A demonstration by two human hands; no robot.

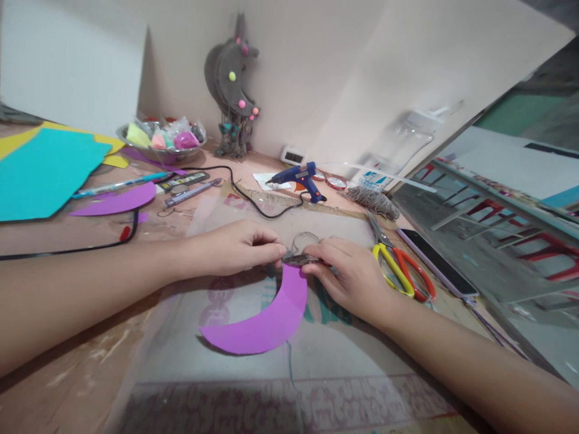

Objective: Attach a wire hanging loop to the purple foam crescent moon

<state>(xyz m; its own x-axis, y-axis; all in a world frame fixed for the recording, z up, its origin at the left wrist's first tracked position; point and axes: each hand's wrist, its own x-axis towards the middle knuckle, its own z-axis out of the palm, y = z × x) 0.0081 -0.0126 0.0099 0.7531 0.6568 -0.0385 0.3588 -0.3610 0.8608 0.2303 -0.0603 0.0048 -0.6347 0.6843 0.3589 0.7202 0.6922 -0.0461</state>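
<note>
A purple paper crescent (pixel 271 322) hangs below my hands, its wide curve over the plastic sheet. At its upper end is a small dark grey piece (pixel 295 260), perhaps wound yarn, though blur hides its make. My left hand (pixel 246 244) pinches this end from the left, thumb and fingertips closed. From the right, my right hand (pixel 346 268) closes thumb and fingers on the same end, beside the paper. A thin loop of grey string (pixel 305 235) stands up between both hands. More grey string (pixel 290 361) trails below the crescent.
Yellow and orange scissors (pixel 400 271) and a phone (pixel 436 262) lie to the right. Behind are a blue glue gun (pixel 296 179), grey yarn (pixel 374 202) and a bowl (pixel 167 154) of clay packets. Turquoise card (pixel 49 175) lies left; a grey moon ornament (pixel 233 78) hangs behind.
</note>
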